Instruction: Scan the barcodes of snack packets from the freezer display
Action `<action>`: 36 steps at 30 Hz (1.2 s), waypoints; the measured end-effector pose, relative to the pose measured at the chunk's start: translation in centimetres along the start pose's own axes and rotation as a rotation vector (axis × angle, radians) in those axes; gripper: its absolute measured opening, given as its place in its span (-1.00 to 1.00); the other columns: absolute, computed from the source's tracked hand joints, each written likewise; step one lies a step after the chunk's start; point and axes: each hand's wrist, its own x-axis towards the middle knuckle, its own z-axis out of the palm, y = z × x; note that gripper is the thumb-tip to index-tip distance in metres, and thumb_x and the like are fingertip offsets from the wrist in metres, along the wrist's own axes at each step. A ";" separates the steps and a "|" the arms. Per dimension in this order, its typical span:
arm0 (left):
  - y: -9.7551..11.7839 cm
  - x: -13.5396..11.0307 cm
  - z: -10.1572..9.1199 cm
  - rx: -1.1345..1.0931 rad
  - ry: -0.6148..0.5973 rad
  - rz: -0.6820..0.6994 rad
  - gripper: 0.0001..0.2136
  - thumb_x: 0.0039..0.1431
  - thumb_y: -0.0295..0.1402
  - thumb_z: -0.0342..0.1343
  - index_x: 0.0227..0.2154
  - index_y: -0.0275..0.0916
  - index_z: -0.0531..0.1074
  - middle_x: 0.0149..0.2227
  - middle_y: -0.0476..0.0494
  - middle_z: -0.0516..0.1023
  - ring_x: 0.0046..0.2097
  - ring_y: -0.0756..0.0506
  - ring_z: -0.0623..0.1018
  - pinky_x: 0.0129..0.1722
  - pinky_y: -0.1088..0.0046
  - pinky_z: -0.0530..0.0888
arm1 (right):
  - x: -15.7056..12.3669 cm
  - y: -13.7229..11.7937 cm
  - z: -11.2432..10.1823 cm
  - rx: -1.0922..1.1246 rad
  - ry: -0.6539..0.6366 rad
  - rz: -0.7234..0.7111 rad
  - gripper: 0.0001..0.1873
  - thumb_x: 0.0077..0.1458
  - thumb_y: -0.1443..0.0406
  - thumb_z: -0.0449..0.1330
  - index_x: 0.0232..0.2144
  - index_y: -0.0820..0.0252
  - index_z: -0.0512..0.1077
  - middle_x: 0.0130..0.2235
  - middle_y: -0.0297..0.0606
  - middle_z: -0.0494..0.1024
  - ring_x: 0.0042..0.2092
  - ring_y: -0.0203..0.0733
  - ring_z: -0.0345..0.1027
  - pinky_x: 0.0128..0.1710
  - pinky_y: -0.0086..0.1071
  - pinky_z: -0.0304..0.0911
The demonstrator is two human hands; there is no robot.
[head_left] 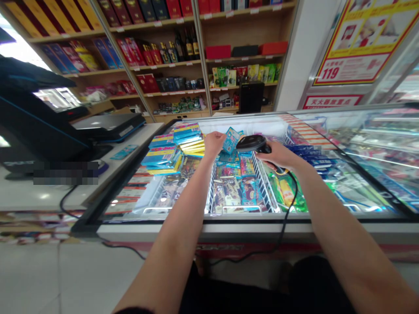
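My right hand (279, 156) is wrapped round the handle of a black barcode scanner (251, 142), whose head points left. A cable runs from the scanner down over the freezer's front edge. Close by on the left, my left hand (215, 143) is closed, its fingertips pinching the edge of a light blue packet (231, 138) that stands tilted up beside the scanner head. More blue packets lie under it, partly covered. Left of my left hand, stacks of blue and yellow packets (163, 157) rest on the freezer's glass top.
Below the glass, white wire baskets (261, 185) hold wrapped ice creams (231, 192). On the left counter (98, 174) stand a black checkout machine (36, 109) and a scale (113, 124); a blue packet (123, 151) lies there too. Stocked shelves (163, 65) rise behind the freezer.
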 end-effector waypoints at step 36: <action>2.5 -2.8 1.6 -0.082 -0.148 0.013 -0.79 0.14 -0.35 0.09 -0.25 -0.30 0.58 -0.26 -0.12 0.66 -0.33 -0.05 0.61 -0.37 0.52 0.53 | -0.4 0.9 -2.9 0.214 0.361 0.111 -0.75 0.03 0.24 0.26 -0.51 0.14 0.25 -0.66 -0.36 0.35 -0.69 -0.34 0.16 -0.72 -0.45 0.11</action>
